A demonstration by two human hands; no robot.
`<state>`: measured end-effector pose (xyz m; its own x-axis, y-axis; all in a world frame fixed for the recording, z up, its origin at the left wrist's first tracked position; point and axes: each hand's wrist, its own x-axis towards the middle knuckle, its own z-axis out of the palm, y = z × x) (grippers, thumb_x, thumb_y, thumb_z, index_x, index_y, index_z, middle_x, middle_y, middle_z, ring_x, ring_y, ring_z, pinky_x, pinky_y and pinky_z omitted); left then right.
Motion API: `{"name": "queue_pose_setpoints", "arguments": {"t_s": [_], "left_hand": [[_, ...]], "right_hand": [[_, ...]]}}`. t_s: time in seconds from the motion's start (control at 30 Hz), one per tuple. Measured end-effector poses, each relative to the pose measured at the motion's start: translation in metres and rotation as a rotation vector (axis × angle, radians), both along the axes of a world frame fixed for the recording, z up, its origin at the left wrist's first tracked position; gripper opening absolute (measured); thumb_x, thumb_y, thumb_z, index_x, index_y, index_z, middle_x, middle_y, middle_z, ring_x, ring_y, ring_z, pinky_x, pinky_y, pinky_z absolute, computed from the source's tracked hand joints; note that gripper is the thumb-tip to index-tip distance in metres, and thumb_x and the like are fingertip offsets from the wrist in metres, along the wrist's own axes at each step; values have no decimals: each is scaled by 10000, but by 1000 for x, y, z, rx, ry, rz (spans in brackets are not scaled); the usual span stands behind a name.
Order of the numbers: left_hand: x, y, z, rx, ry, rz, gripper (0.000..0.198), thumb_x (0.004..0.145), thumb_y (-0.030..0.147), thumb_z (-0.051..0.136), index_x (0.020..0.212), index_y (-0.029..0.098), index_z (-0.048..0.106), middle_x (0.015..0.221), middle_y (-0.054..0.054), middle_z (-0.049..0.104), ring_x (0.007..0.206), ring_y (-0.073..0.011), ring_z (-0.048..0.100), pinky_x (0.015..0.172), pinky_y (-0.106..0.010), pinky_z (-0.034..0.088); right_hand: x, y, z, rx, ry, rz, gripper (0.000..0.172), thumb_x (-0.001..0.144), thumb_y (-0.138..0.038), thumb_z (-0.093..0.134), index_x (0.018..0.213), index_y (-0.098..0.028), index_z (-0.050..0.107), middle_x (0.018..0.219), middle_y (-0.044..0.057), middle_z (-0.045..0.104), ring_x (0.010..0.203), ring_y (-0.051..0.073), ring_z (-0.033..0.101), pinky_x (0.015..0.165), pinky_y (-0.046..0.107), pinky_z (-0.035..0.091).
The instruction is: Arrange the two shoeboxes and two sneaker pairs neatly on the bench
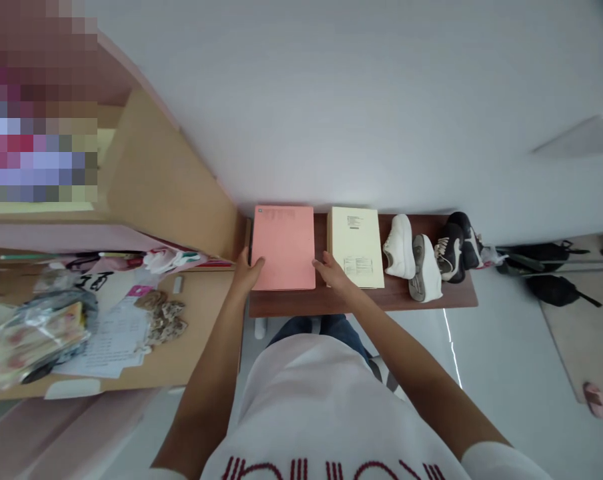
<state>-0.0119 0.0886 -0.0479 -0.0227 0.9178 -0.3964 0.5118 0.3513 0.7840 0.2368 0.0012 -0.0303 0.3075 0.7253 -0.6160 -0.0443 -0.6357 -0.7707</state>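
Got pink box [284, 247] at approx. 2 o'clock of L hand [247, 270], 10 o'clock of R hand [332, 272], over bench [291, 304]. W/ L spread wide, thumb on top; R also wide, thumb by rt edge, w/ cream box [355, 243] at approx. 1-2 o'clock.

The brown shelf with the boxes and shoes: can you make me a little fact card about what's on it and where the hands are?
Shelf: brown shelf against a pale wall
Boxes: pink box on the left, cream box beside it, a gap between
Shoes: two mostly white shoes, then two black shoes, right of the boxes
Left hand: at the pink box's left edge
Right hand: at the gap, thumb by the pink box
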Motion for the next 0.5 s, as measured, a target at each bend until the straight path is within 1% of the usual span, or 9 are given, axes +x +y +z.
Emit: {"name": "queue_pose_setpoints", "arguments": {"t_s": [0.07, 0.13, 0.2, 0.3, 0.4, 0.5], "left_hand": [[-5, 5, -7, -65, -60, 48, 809, 874, 467, 652, 1574, 201, 346, 1678, -143, 330, 1560, -321, 288, 1271, -474, 255], [-10, 8, -14, -102, -82, 68, 838, 862, 500, 669, 1571, 184, 355, 1692, -148, 295, 1570, -327, 260, 1282, -468, 224], [-15, 10, -19, -116, -91, 71, 839, 844, 520, 692, 1553, 183, 393, 1681, -147, 322, 1571, -338, 255, 1286, -470, 213], [-20, 11, -25, -130, -103, 91, 835, 828, 537, 707, 1529, 180, 428, 1640, -165, 395, 1556, -345, 295, 1270, -472, 251], [-22, 13, -31, -154, -105, 119, 850, 817, 545, 716, 1523, 167, 433, 1617, -197, 421, 1536, -346, 339, 1240, -472, 306], [-23, 15, -36, -176, -120, 121, 812, 826, 545, 709, 1511, 191, 452, 1603, -188, 449, 1511, -340, 389, 1213, -477, 347]], "right_hand": [[-2, 5, -6, -56, 41, -6, 872, 866, -421, 718, 1608, -177, 331, 1700, 112, 277, 1569, 282, 286, 1283, 453, 243], [-4, 7, -10, -119, 82, -20, 903, 866, -415, 724, 1621, -170, 295, 1698, 142, 272, 1555, 297, 317, 1267, 470, 277], [-7, 9, -12, -167, 98, -38, 941, 867, -403, 734, 1633, -149, 250, 1681, 179, 302, 1528, 316, 366, 1245, 494, 313], [-12, 10, -14, -192, 101, -75, 969, 869, -390, 742, 1639, -126, 217, 1649, 203, 360, 1492, 333, 419, 1224, 527, 342], [-15, 11, -21, -199, 109, -101, 975, 868, -434, 744, 1634, -121, 229, 1625, 211, 400, 1457, 334, 467, 1203, 527, 381], [-16, 13, -31, -166, 103, -99, 972, 863, -516, 734, 1621, -121, 271, 1607, 224, 425, 1433, 328, 499, 1176, 507, 426]]}}
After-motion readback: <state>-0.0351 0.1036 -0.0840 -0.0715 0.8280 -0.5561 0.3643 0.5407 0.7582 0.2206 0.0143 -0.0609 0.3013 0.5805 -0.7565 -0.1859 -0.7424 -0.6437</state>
